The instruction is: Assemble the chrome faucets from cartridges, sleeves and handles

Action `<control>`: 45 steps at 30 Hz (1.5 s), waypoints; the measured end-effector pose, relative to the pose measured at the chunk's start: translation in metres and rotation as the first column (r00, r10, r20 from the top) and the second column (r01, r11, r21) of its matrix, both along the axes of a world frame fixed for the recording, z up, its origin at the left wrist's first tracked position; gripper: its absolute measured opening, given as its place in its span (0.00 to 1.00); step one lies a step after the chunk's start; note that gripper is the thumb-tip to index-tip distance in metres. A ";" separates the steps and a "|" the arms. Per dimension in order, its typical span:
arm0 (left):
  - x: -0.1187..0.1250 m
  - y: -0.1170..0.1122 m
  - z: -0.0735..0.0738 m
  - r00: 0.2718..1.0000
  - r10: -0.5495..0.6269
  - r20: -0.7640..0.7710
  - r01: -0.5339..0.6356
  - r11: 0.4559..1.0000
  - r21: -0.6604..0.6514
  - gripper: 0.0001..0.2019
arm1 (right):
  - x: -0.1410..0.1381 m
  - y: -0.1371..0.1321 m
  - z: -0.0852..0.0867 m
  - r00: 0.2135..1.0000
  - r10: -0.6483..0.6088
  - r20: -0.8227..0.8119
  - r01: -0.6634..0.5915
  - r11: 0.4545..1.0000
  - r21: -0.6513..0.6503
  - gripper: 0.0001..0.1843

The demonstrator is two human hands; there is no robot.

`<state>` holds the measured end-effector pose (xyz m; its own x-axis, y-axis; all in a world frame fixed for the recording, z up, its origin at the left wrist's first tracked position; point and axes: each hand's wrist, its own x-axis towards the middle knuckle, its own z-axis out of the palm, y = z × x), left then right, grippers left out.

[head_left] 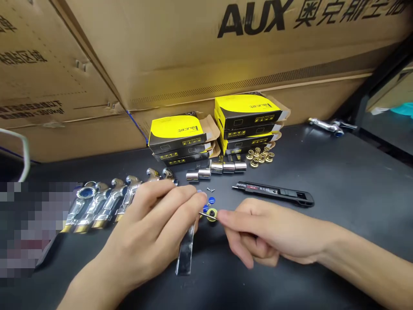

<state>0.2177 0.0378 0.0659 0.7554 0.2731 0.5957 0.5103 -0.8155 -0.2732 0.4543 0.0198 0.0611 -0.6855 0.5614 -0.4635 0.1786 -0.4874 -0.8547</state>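
My left hand [158, 228] is closed over a flat, shiny chrome lever handle [185, 254] whose end sticks out below the fingers. Between thumb and fingers, my right hand [251, 230] pinches a thin metal rod [206, 215], which reaches across to the left fingertips. Where the rod meets the lever is hidden by the left fingers. Just behind the rod lies a round yellowish piece [213, 212] with a black centre. Small blue caps [211, 200] and tiny screws [210, 190] lie beyond the fingertips.
Chrome faucet bodies [109, 202] line the left. Chrome sleeves [217, 167], brass fittings [262, 156] and a black utility knife [274, 193] lie farther out. Yellow-black faucet boxes [177, 133] and another stack [248, 116] stand before large cartons [180, 51]. Another faucet [329, 125] lies back right.
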 end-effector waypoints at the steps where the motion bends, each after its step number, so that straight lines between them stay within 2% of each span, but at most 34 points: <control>1: 0.000 0.000 0.001 1.000 0.003 -0.014 -0.003 1.000 -0.028 0.13 | -0.001 -0.001 -0.001 0.995 -0.040 0.091 0.025 0.987 0.159 0.34; 2: 0.000 0.000 0.001 1.000 0.010 -0.022 -0.011 0.997 -0.077 0.12 | -0.003 -0.004 -0.002 0.977 -0.098 0.187 0.030 0.940 0.339 0.34; 3: 0.001 0.000 0.002 1.000 0.012 -0.022 -0.015 0.991 -0.135 0.12 | -0.006 -0.006 -0.003 0.950 -0.168 0.263 0.012 0.862 0.506 0.34; 4: 0.000 0.001 0.002 1.000 0.012 -0.014 -0.014 0.980 -0.197 0.13 | -0.008 -0.010 -0.005 0.918 -0.247 0.312 -0.020 0.753 0.658 0.33; 5: 0.000 0.001 0.003 1.000 0.009 -0.006 -0.010 0.966 -0.260 0.14 | -0.011 -0.013 -0.008 0.884 -0.327 0.334 -0.069 0.616 0.785 0.32; 6: -0.002 0.001 0.003 1.000 0.007 0.002 -0.006 0.949 -0.316 0.15 | -0.013 -0.015 -0.010 0.848 -0.417 0.327 -0.126 0.440 0.889 0.30; 7: -0.003 0.001 0.004 1.000 0.009 0.018 -0.002 0.932 -0.363 0.15 | -0.014 -0.018 -0.013 0.812 -0.505 0.292 -0.199 0.231 0.952 0.28; 9: -0.006 0.000 0.006 0.998 0.036 0.043 -0.012 0.892 -0.453 0.14 | -0.017 -0.020 -0.015 0.754 -0.635 0.168 -0.352 -0.176 0.919 0.24; 10: -0.007 0.000 0.007 0.998 0.052 0.045 -0.023 0.866 -0.499 0.13 | -0.018 -0.021 -0.016 0.736 -0.668 0.110 -0.418 -0.320 0.850 0.22; 11: -0.008 0.000 0.008 0.996 0.070 0.046 -0.034 0.842 -0.538 0.11 | -0.018 -0.020 -0.016 0.722 -0.688 0.074 -0.468 -0.407 0.784 0.20; 12: -0.008 0.000 0.009 0.995 0.085 0.044 -0.045 0.821 -0.570 0.10 | -0.018 -0.020 -0.015 0.714 -0.698 0.051 -0.498 -0.455 0.738 0.18; 13: -0.008 0.000 0.010 0.995 0.093 0.037 -0.053 0.803 -0.593 0.09 | -0.019 -0.019 -0.015 0.708 -0.704 0.043 -0.513 -0.472 0.717 0.17; 14: -0.008 0.001 0.011 0.995 0.092 0.030 -0.055 0.792 -0.608 0.08 | -0.019 -0.018 -0.014 0.706 -0.706 0.047 -0.513 -0.466 0.721 0.17; 16: -0.007 0.003 0.011 0.997 0.071 0.022 -0.042 0.783 -0.620 0.07 | -0.020 -0.016 -0.013 0.709 -0.701 0.078 -0.480 -0.399 0.781 0.20; 17: -0.006 0.004 0.011 0.998 0.059 0.023 -0.032 0.783 -0.621 0.06 | -0.020 -0.014 -0.011 0.712 -0.694 0.108 -0.450 -0.333 0.829 0.21; 18: -0.005 0.005 0.011 0.998 0.050 0.027 -0.022 0.788 -0.616 0.06 | -0.020 -0.013 -0.010 0.721 -0.677 0.150 -0.410 -0.241 0.880 0.22; 19: -0.004 0.005 0.010 0.998 0.045 0.040 -0.011 0.800 -0.601 0.07 | -0.019 -0.011 -0.007 0.734 -0.651 0.197 -0.359 -0.125 0.925 0.23; 21: -0.004 0.006 0.008 0.997 0.039 0.071 0.006 0.841 -0.542 0.07 | -0.015 -0.005 -0.001 0.781 -0.546 0.303 -0.237 0.189 0.953 0.23; 23: -0.004 0.007 0.006 0.996 0.042 0.081 0.000 0.888 -0.461 0.08 | -0.008 0.001 0.006 0.859 -0.370 0.355 -0.111 0.542 0.833 0.23; 24: -0.005 0.007 0.005 0.996 0.054 0.074 -0.018 0.908 -0.418 0.09 | -0.004 0.004 0.009 0.899 -0.287 0.332 -0.052 0.681 0.731 0.24; 25: -0.005 0.007 0.004 0.996 0.069 0.063 -0.039 0.924 -0.380 0.09 | -0.001 0.006 0.011 0.933 -0.215 0.288 -0.004 0.795 0.607 0.25; 26: -0.005 0.007 0.004 0.995 0.081 0.054 -0.057 0.936 -0.348 0.10 | 0.002 0.008 0.012 0.957 -0.168 0.236 0.038 0.881 0.472 0.28; 27: -0.005 0.007 0.004 0.995 0.082 0.050 -0.061 0.943 -0.326 0.10 | 0.004 0.008 0.012 0.971 -0.158 0.182 0.087 0.933 0.350 0.30; 29: -0.004 0.006 0.005 0.996 0.053 0.067 -0.029 0.948 -0.317 0.11 | 0.006 0.007 0.010 0.975 -0.176 0.136 0.143 0.964 0.223 0.32; 30: -0.003 0.005 0.006 0.996 0.035 0.081 -0.007 0.946 -0.325 0.11 | 0.005 0.005 0.009 0.971 -0.186 0.148 0.148 0.960 0.237 0.31; 32: -0.002 0.003 0.009 0.996 0.021 0.083 0.009 0.935 -0.354 0.10 | 0.002 0.001 0.008 0.953 -0.207 0.220 0.111 0.917 0.384 0.29; 36: -0.001 0.001 0.012 0.999 0.010 0.048 0.010 0.914 -0.406 0.09 | -0.004 -0.009 0.007 0.876 -0.324 0.358 0.009 0.752 0.659 0.30; 38: 0.000 0.002 0.012 0.998 0.003 0.068 0.026 0.905 -0.424 0.08 | -0.006 -0.014 0.004 0.836 -0.396 0.379 -0.049 0.634 0.772 0.29; 39: 0.000 0.002 0.012 0.997 0.003 0.077 0.031 0.899 -0.436 0.08 | -0.006 -0.016 0.002 0.820 -0.444 0.361 -0.081 0.535 0.841 0.29; 40: 0.000 0.002 0.012 0.997 0.006 0.081 0.031 0.891 -0.453 0.08 | -0.007 -0.018 0.000 0.809 -0.492 0.322 -0.119 0.399 0.909 0.28; 42: -0.002 0.002 0.012 0.996 0.012 0.086 0.032 0.868 -0.495 0.08 | -0.006 -0.021 -0.005 0.799 -0.564 0.210 -0.220 0.052 0.974 0.25; 43: -0.003 0.002 0.011 0.996 0.011 0.084 0.034 0.852 -0.523 0.08 | -0.006 -0.022 -0.008 0.799 -0.579 0.160 -0.281 -0.125 0.952 0.23; 44: -0.005 0.002 0.011 0.997 0.012 0.075 0.032 0.831 -0.556 0.09 | -0.005 -0.022 -0.010 0.803 -0.583 0.124 -0.340 -0.277 0.899 0.21; 45: -0.007 0.003 0.010 0.998 0.010 0.062 0.028 0.808 -0.588 0.10 | -0.004 -0.022 -0.011 0.808 -0.581 0.095 -0.386 -0.401 0.831 0.19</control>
<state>0.2107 0.0404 0.0764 0.7284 0.5789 0.3665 0.5016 -0.8149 0.2904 0.4503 -0.0020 0.0500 -0.5651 0.5013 0.6553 0.7124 0.6971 0.0810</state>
